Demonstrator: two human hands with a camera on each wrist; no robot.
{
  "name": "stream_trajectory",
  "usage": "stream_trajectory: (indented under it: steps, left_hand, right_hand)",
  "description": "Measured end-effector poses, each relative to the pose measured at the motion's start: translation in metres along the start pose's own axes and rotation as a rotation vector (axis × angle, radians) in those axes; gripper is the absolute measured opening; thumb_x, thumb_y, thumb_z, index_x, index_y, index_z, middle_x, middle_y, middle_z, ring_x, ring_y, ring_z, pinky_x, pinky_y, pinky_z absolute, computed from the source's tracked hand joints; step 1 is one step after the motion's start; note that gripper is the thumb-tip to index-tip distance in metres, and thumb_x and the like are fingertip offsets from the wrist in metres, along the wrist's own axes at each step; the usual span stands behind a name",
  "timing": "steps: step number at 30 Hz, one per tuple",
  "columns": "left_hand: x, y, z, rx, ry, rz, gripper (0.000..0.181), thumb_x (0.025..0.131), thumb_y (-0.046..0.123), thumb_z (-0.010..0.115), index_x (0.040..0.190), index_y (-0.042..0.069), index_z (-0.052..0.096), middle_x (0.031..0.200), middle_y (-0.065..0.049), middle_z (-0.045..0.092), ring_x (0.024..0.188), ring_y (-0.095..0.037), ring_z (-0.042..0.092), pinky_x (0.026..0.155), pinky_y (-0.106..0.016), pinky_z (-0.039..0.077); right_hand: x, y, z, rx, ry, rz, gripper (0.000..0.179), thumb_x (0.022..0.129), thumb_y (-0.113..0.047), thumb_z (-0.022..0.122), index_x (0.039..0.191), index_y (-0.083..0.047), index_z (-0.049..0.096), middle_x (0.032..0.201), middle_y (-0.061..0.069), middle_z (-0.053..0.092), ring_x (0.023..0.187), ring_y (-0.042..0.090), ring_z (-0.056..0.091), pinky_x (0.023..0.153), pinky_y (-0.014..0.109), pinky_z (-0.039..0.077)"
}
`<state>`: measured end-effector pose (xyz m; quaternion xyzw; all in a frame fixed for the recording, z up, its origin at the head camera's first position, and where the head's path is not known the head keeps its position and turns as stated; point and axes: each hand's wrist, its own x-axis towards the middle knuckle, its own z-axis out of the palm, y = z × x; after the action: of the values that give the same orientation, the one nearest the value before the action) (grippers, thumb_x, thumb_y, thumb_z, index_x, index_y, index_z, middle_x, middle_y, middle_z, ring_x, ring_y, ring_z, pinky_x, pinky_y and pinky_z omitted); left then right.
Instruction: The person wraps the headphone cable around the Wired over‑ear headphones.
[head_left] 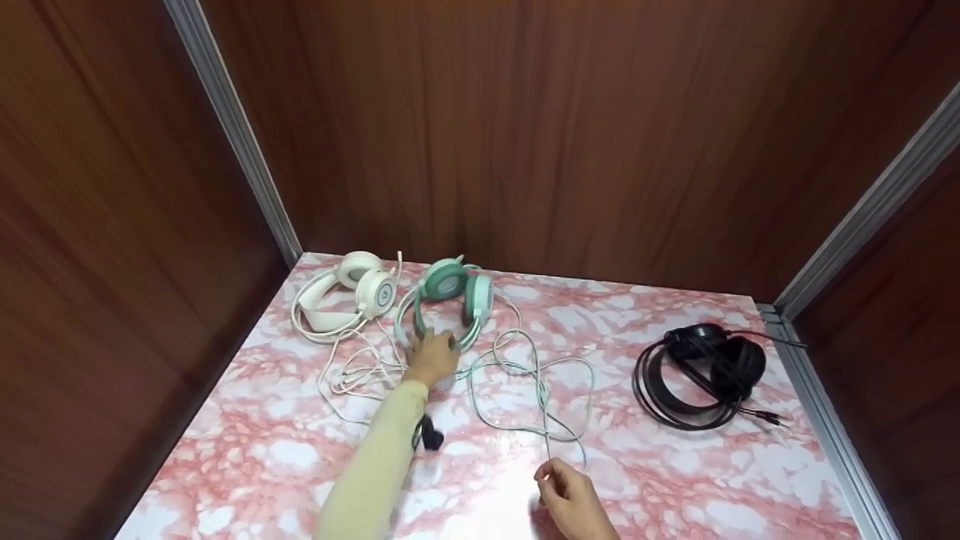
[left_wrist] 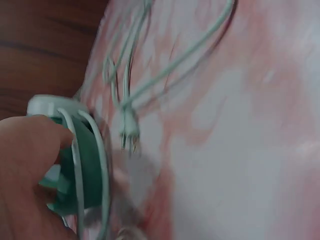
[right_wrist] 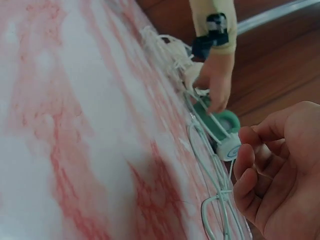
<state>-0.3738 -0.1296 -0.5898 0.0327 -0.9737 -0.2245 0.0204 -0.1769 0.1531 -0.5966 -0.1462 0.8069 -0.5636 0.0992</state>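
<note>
My left hand (head_left: pixel 433 356) grips the headband of a green headset (head_left: pixel 445 279), whose ear cups lie toward the back wall. In the left wrist view, pale green tubes run beside the fingers and a cable with plug ends (left_wrist: pixel 130 125) lies near the cups. From this headset a light green cable (head_left: pixel 541 390) spreads over the tabletop in loose loops. One straight stretch leads to my right hand (head_left: pixel 571 496), where the curled thumb and fingers pinch it near the front edge. The palm faces the camera in the right wrist view.
A white headset (head_left: pixel 379 292) with its tangled cable (head_left: pixel 360 375) lies to the left. At the right is a black headset (head_left: pixel 739 367) with a coiled cable. Brown wood-grain panels (head_left: pixel 525 135) and metal posts (head_left: pixel 236 127) enclose the pink marbled table (head_left: pixel 285 450).
</note>
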Motion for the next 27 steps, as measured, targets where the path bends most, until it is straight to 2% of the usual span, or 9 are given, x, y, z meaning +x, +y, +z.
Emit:
stream_trajectory:
  steps: [5, 8, 10, 12, 13, 15, 18, 22, 27]
  left_hand:
    - [-0.057, 0.016, 0.010, -0.113, 0.138, 0.001, 0.034, 0.098, 0.035, 0.048, 0.077, 0.014, 0.067, 0.109, -0.018, 0.062, 0.123, -0.059, 0.036, 0.092, -0.071, 0.032]
    - [-0.086, 0.022, 0.014, -0.140, 0.273, 0.045, 0.031, 0.091, 0.021, 0.058, 0.062, 0.012, 0.061, 0.082, -0.013, 0.064, 0.098, -0.050, 0.056, 0.081, -0.062, 0.043]
    - [-0.100, 0.023, 0.013, -0.146, 0.346, 0.010, 0.022, 0.087, 0.017, 0.063, 0.067, 0.010, 0.063, 0.081, -0.013, 0.062, 0.088, -0.045, 0.059, 0.076, -0.056, 0.046]
    - [-0.104, 0.019, 0.010, -0.151, 0.403, -0.093, 0.017, 0.085, 0.021, 0.068, 0.085, 0.004, 0.067, 0.093, -0.017, 0.061, 0.089, -0.045, 0.058, 0.071, -0.054, 0.048]
    - [-0.102, 0.017, 0.008, -0.154, 0.418, -0.156, 0.028, 0.084, 0.025, 0.070, 0.099, 0.001, 0.066, 0.101, -0.020, 0.058, 0.090, -0.045, 0.057, 0.070, -0.054, 0.049]
    - [-0.095, 0.011, 0.003, -0.154, 0.381, -0.304, 0.054, 0.083, 0.034, 0.073, 0.120, -0.002, 0.055, 0.112, -0.025, 0.051, 0.096, -0.047, 0.054, 0.071, -0.055, 0.049]
    - [-0.080, 0.002, -0.002, -0.150, 0.239, -0.426, 0.066, 0.083, 0.037, 0.071, 0.124, -0.009, 0.048, 0.113, -0.029, 0.053, 0.099, -0.049, 0.056, 0.076, -0.057, 0.048]
    - [-0.067, -0.005, -0.012, -0.165, 0.095, -0.429, 0.044, 0.081, 0.023, 0.067, 0.108, -0.010, 0.059, 0.107, -0.029, 0.061, 0.101, -0.049, 0.058, 0.081, -0.056, 0.048]
    - [-0.065, -0.003, -0.020, -0.337, 0.124, -0.405, 0.054, 0.085, 0.018, 0.062, 0.130, -0.004, 0.043, 0.119, -0.034, 0.046, 0.105, -0.053, 0.051, 0.086, -0.059, 0.044]
  right_hand:
    - [-0.005, 0.000, -0.001, -0.015, -0.024, -0.012, 0.005, 0.095, -0.001, 0.053, 0.097, 0.001, 0.057, 0.065, -0.004, 0.049, 0.049, 0.002, 0.040, 0.045, 0.018, 0.036]
    - [-0.008, -0.002, -0.005, -0.025, 0.003, -0.041, 0.005, 0.095, -0.001, 0.054, 0.097, 0.002, 0.058, 0.063, -0.003, 0.050, 0.049, 0.001, 0.040, 0.045, 0.018, 0.036]
    - [-0.009, -0.002, -0.008, -0.012, 0.033, -0.054, 0.004, 0.095, 0.000, 0.054, 0.096, 0.002, 0.058, 0.063, 0.001, 0.052, 0.049, 0.004, 0.044, 0.045, 0.019, 0.038]
    - [-0.009, -0.002, -0.012, -0.012, 0.068, -0.059, 0.004, 0.094, 0.002, 0.055, 0.095, 0.002, 0.058, 0.063, 0.005, 0.054, 0.050, 0.006, 0.047, 0.045, 0.020, 0.040]
    - [-0.009, -0.002, -0.014, -0.010, 0.087, -0.058, 0.004, 0.094, 0.002, 0.055, 0.094, 0.002, 0.058, 0.064, 0.006, 0.055, 0.051, 0.007, 0.049, 0.045, 0.020, 0.041]
    - [-0.009, -0.002, -0.018, -0.016, 0.112, -0.049, 0.004, 0.094, 0.002, 0.055, 0.094, 0.001, 0.059, 0.064, 0.008, 0.055, 0.051, 0.008, 0.049, 0.045, 0.020, 0.041]
    - [-0.010, -0.001, -0.022, -0.038, 0.130, -0.039, 0.004, 0.094, 0.000, 0.056, 0.094, -0.001, 0.059, 0.064, 0.007, 0.055, 0.051, 0.007, 0.048, 0.044, 0.020, 0.039]
    - [-0.012, 0.001, -0.020, -0.056, 0.130, -0.027, 0.004, 0.094, 0.000, 0.056, 0.094, -0.002, 0.060, 0.065, 0.008, 0.057, 0.052, 0.006, 0.049, 0.046, 0.020, 0.039]
    - [-0.011, 0.001, -0.016, -0.065, 0.117, 0.016, 0.010, 0.092, 0.005, 0.055, 0.093, -0.003, 0.060, 0.064, 0.007, 0.055, 0.052, 0.006, 0.047, 0.048, 0.020, 0.039]
